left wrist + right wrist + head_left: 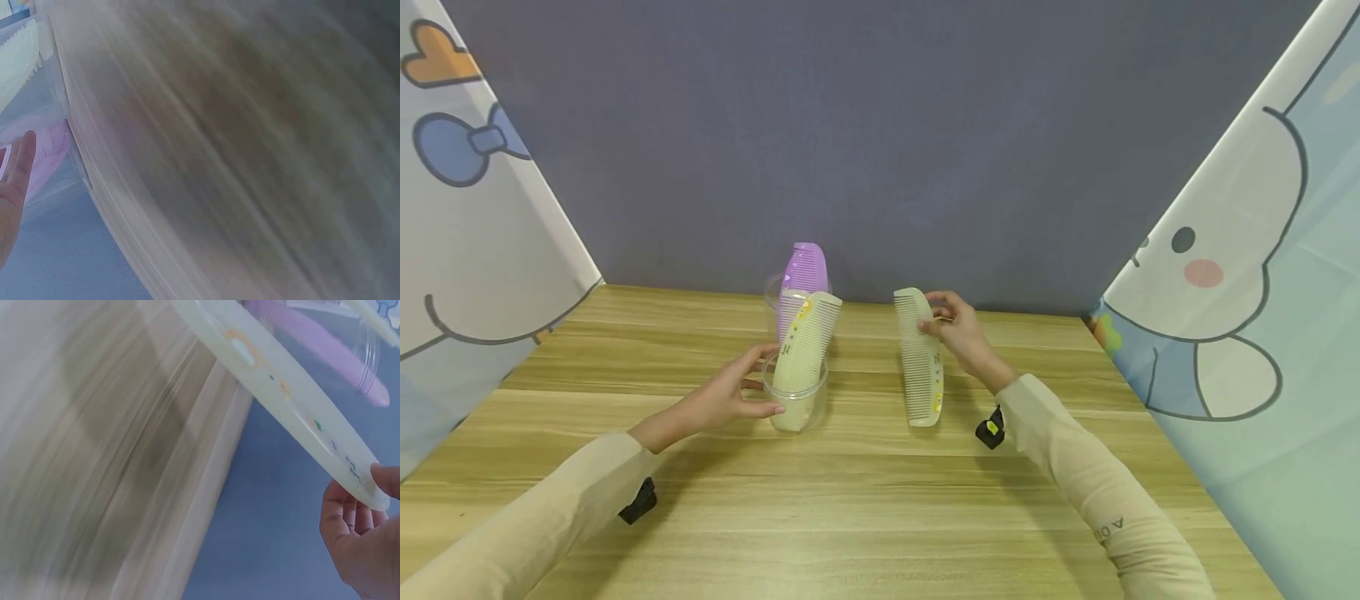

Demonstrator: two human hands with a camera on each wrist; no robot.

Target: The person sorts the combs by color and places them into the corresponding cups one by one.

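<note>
A clear plastic cup (817, 407) stands left of centre on the table, and a pale green comb (799, 350) with small printed figures leans in it. My left hand (730, 396) holds this cup from the left, thumb in front and fingers on the far side. In the left wrist view only part of the hand (14, 187) shows, near a pale comb (19, 62). My right hand (964, 337) pinches another pale green comb (917, 358) near its upper end. That comb (294, 415) slants down away from the thumb in the right wrist view.
Behind the held cup is a second clear cup (771, 293) with a purple comb (807, 271) upright in it. A dark grey panel (880, 150) borders the wooden table (850, 517) at the back. Cartoon-printed panels flank the left and right sides.
</note>
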